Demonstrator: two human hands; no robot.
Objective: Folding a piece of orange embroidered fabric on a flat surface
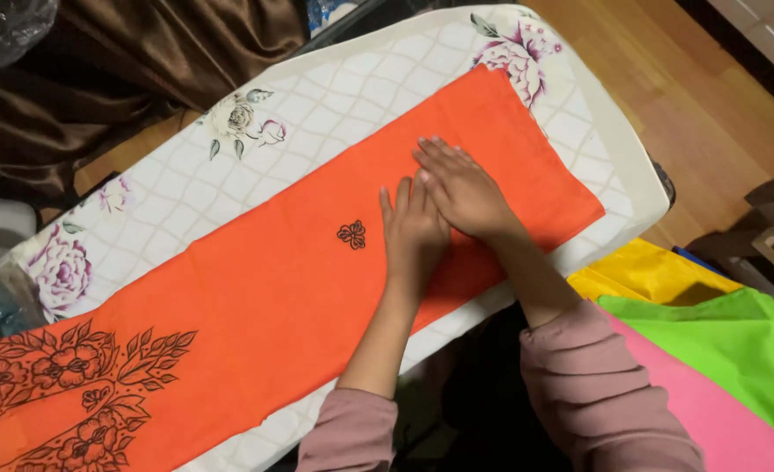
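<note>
Orange cloth is lying along the flowered ironing board while the left hand and right hand are pressing flat on it, fingers outstretched, gripping nothing.

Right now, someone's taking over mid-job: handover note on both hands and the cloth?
Left hand: flat, palm down on the orange cloth, holding nothing.
Right hand: flat on the same cloth, overlapping the left hand's fingers.
Cloth lies spread along the floral-covered board; black floral print at its left end, small black motif beside the left hand.
Done: cloth laid out and looks mostly flat.
Left: likely more smoothing under the hands. Green, pink and yellow cloths lie to the right, untouched.
</note>
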